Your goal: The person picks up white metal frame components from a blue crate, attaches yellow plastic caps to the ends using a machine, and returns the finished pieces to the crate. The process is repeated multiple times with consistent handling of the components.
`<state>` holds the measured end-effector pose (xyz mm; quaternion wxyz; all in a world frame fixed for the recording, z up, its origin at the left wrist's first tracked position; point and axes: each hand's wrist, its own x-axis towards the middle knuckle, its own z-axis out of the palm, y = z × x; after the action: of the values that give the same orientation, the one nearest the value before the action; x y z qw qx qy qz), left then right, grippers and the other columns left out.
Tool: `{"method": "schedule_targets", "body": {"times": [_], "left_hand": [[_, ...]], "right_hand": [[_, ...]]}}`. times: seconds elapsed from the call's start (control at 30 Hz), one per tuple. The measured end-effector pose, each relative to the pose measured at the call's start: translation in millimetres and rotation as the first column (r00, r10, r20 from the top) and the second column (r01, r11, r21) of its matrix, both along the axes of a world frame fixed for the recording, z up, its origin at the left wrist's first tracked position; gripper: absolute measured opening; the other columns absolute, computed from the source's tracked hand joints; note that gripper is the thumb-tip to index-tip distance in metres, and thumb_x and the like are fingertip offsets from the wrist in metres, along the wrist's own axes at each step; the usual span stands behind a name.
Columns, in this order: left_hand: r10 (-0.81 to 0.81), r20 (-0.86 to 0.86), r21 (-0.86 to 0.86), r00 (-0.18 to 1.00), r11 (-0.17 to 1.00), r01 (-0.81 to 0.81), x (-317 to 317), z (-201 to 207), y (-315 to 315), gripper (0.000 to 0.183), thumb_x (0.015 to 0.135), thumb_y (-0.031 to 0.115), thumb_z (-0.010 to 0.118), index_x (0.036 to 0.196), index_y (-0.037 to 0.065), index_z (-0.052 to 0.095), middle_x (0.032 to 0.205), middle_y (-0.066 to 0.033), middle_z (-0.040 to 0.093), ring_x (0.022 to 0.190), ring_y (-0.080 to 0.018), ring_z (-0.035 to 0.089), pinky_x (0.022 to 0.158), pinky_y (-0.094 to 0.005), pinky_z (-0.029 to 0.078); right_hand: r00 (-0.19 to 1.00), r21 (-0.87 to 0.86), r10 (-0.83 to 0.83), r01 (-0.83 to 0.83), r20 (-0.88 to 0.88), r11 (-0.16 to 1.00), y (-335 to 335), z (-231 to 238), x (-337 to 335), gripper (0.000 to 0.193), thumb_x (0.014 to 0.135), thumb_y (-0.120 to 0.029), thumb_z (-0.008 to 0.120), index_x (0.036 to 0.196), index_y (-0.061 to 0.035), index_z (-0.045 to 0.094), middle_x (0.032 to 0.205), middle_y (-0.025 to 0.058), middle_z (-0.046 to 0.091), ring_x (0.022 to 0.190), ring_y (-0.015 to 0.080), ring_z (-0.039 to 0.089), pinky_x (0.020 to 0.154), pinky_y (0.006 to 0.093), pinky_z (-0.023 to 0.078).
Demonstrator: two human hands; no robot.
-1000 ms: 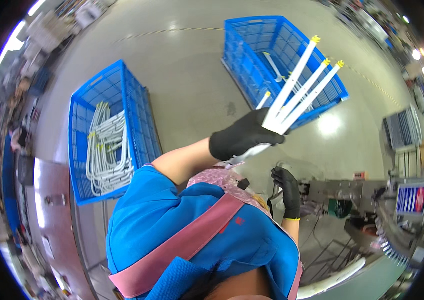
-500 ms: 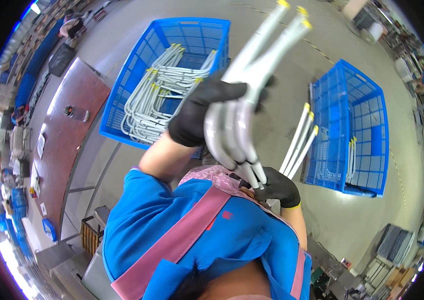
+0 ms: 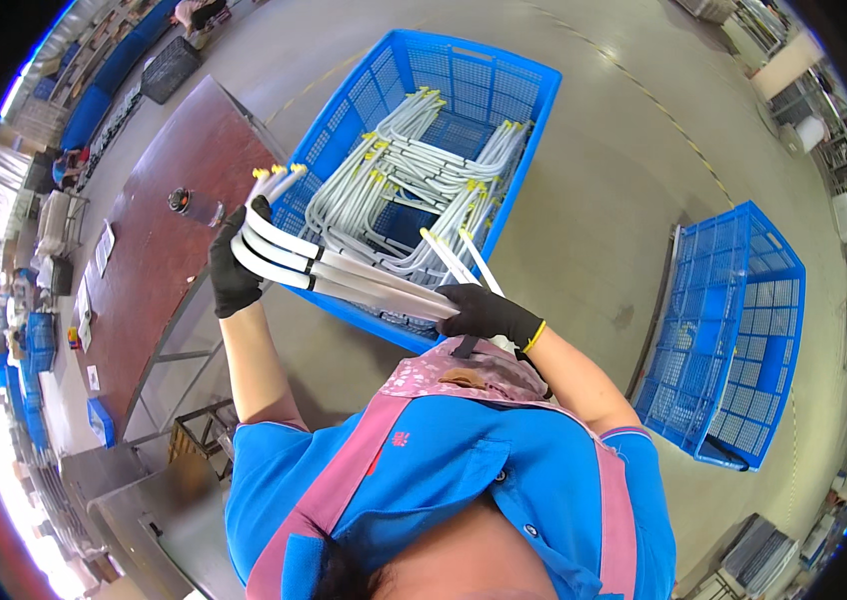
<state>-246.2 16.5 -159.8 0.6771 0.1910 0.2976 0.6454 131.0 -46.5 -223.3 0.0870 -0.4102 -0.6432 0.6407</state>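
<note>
Before my body I hold a bundle of bent white tubes [image 3: 364, 282] with yellow end caps and black bands. My left hand [image 3: 234, 270], in a black glove, is wrapped round their curved ends at the left. In another black glove, my right hand [image 3: 492, 316] grips the bundle farther right, with capped ends rising beyond it. The bundle lies almost level, above the near side of a blue plastic crate [image 3: 479, 80]. Inside that crate, many similar white tubes [image 3: 424, 165] are stacked. My gloves hide parts of the held tubes.
A reddish-brown table [image 3: 159, 230] stands at the left, with a clear bottle [image 3: 206, 208] and papers on it. Another blue crate [image 3: 699, 350] stands on the floor at the right. A dark crate [image 3: 172, 70] is at the far left.
The tubes have swung from steeply raised at the centre to nearly level near the filled crate. My left hand has moved left and down. The view has shifted, with the filled crate now more central.
</note>
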Motion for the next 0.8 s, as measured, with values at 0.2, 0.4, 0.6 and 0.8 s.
{"method": "schedule_targets", "body": {"times": [0.2,0.4,0.6,0.8], "left_hand": [[0.076,0.007,0.014,0.997,0.997,-0.076,-52,-87,23,0.037,0.094,0.015,0.046,0.115,-0.015,0.049,0.109,-0.0226,0.060,0.101,-0.0300,0.060,0.097,-0.0404,0.045],[0.003,-0.646,0.151,0.763,0.981,0.124,-121,-161,59,0.036,0.090,0.014,0.046,0.118,-0.008,0.053,0.109,-0.0219,0.061,0.100,-0.0269,0.060,0.094,-0.0358,0.046],[-0.147,-0.959,-0.160,-0.243,0.986,0.034,-163,-241,38,0.027,0.080,0.025,0.055,0.070,0.002,0.063,0.067,-0.0145,0.061,0.058,-0.0237,0.058,0.052,-0.0383,0.043],[-0.624,-0.781,-0.622,-0.006,0.776,0.103,-34,-342,-3,0.023,0.082,0.025,0.057,0.067,0.008,0.059,0.058,-0.0096,0.054,0.057,-0.0239,0.058,0.051,-0.0387,0.045]], "right_hand": [[0.979,0.104,0.124,-0.142,0.160,0.984,27,-12,-29,0.054,0.074,-0.023,0.064,0.122,-0.0010,0.052,0.107,0.0198,0.060,0.093,0.0286,0.061,0.081,0.0382,0.050],[0.948,0.450,0.094,-0.230,0.303,0.863,30,-35,-76,0.073,0.071,-0.043,0.066,0.128,-0.0026,0.045,0.113,0.0229,0.057,0.107,0.0367,0.054,0.090,0.0425,0.044],[0.937,0.457,0.271,-0.344,0.220,0.820,-20,-68,-59,0.064,0.079,-0.045,0.059,0.132,-0.0102,0.045,0.127,0.0200,0.048,0.113,0.0372,0.050,0.095,0.0433,0.041],[0.834,0.464,-0.239,-0.022,0.496,0.885,-61,-107,77,0.051,0.081,-0.047,0.055,0.110,-0.0060,0.059,0.106,0.0158,0.063,0.096,0.0340,0.060,0.082,0.0432,0.047]]}}
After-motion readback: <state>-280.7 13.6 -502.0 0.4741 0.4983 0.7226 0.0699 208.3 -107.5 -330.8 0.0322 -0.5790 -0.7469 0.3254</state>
